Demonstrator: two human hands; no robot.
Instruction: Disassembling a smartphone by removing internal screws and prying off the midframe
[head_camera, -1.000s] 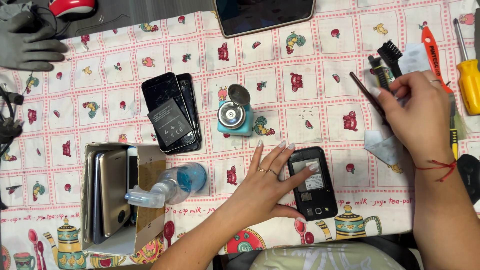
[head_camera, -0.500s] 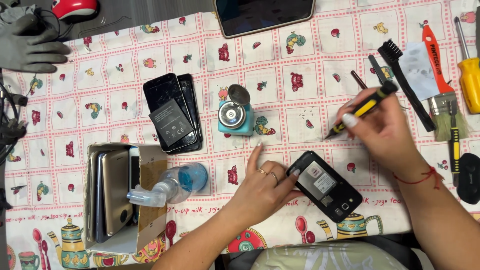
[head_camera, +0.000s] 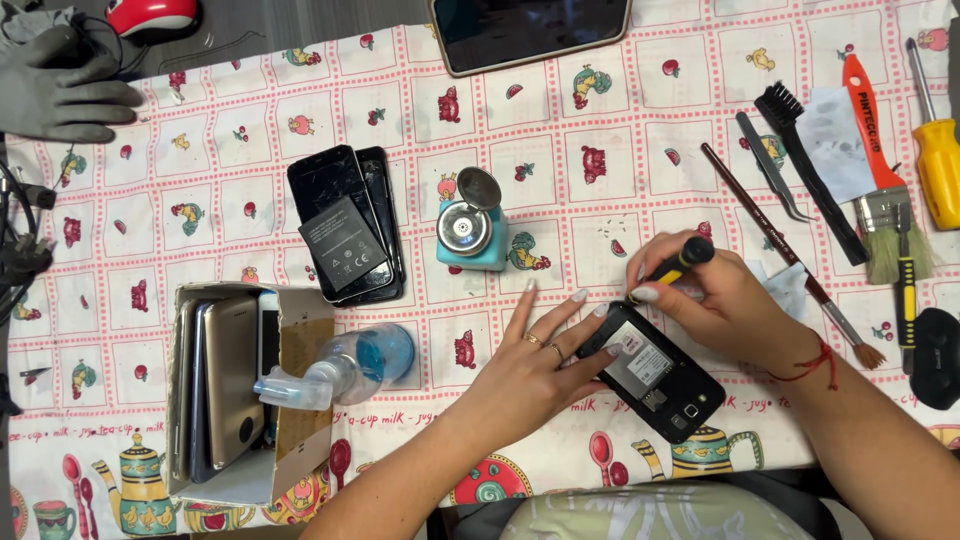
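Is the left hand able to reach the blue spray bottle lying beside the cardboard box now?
Probably yes. The left hand rests on the opened phone, and the spray bottle lies close on its left with only bare tablecloth between them.

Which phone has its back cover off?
The black phone under both hands, near the table's front edge. Its insides show, while the stacked phones and the ones in the box stay closed.

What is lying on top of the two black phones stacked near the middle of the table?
A flat dark battery lies on the black phones, covering the upper one's lower screen. The lower phone shows only its right edge.
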